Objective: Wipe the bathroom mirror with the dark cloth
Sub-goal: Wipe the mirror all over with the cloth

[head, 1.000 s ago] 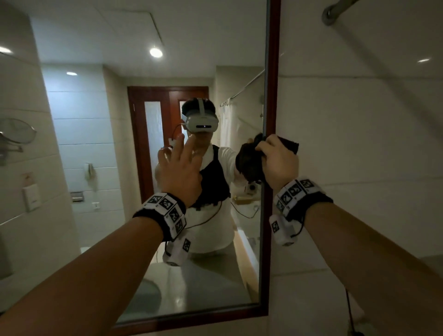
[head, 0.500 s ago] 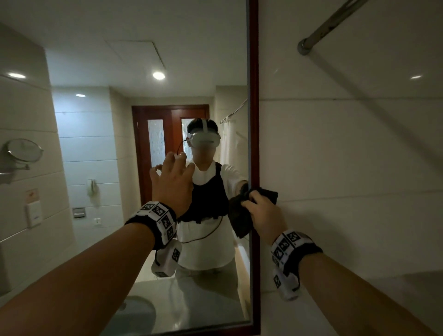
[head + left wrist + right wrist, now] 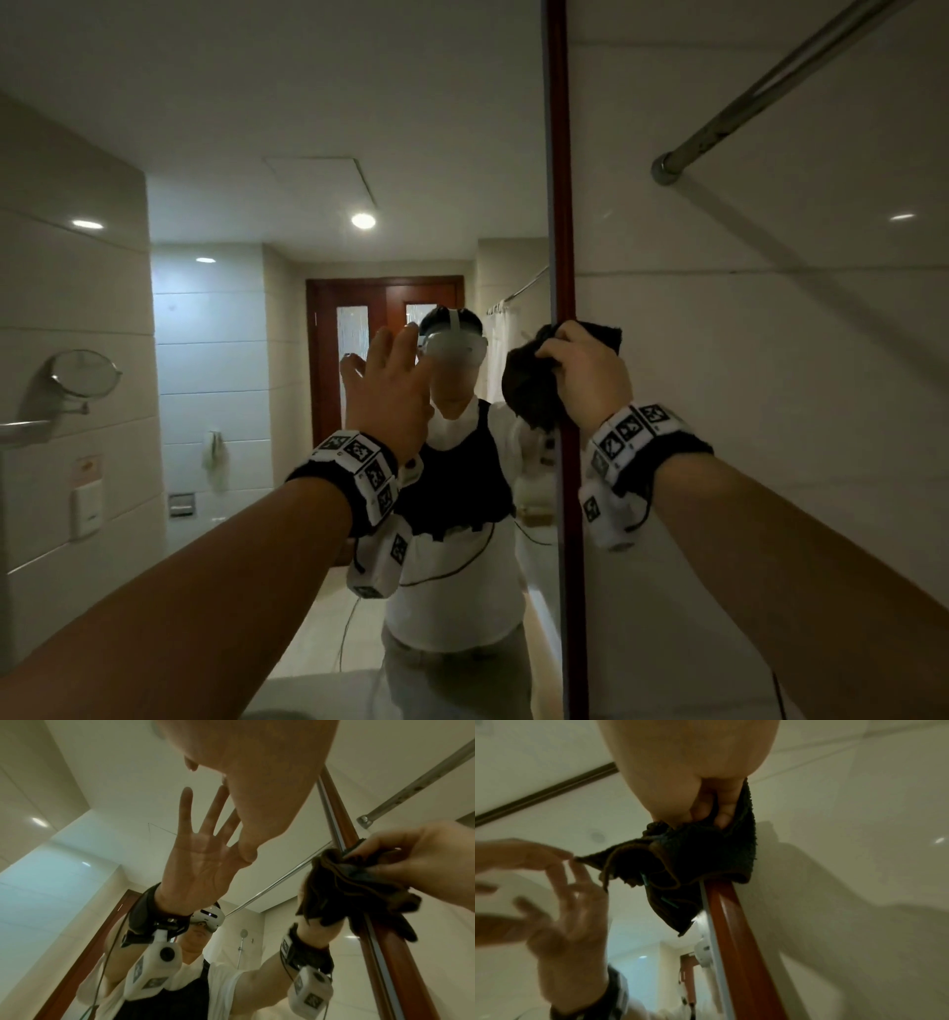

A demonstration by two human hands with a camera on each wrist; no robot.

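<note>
The bathroom mirror (image 3: 257, 154) fills the left of the head view, and its red-brown wooden frame (image 3: 558, 154) runs down its right edge. My right hand (image 3: 590, 375) grips the bunched dark cloth (image 3: 529, 390) and presses it over that frame and the glass beside it. The right wrist view shows the cloth (image 3: 693, 858) wrapped over the frame under my curled fingers (image 3: 700, 807). My left hand (image 3: 390, 380) is open with fingers spread on the glass, left of the cloth. The left wrist view shows its palm reflected and the cloth (image 3: 359, 892).
A metal curtain rod (image 3: 770, 87) meets the pale tiled wall (image 3: 770, 437) to the upper right of the mirror. The glass reflects a person wearing a headset, a wooden door and a round wall mirror. A strip of counter (image 3: 318, 694) shows at the bottom.
My right hand slid the cloth down the mirror's right edge, then back up. The left hand stayed spread on the glass. The head view tilted upward.
</note>
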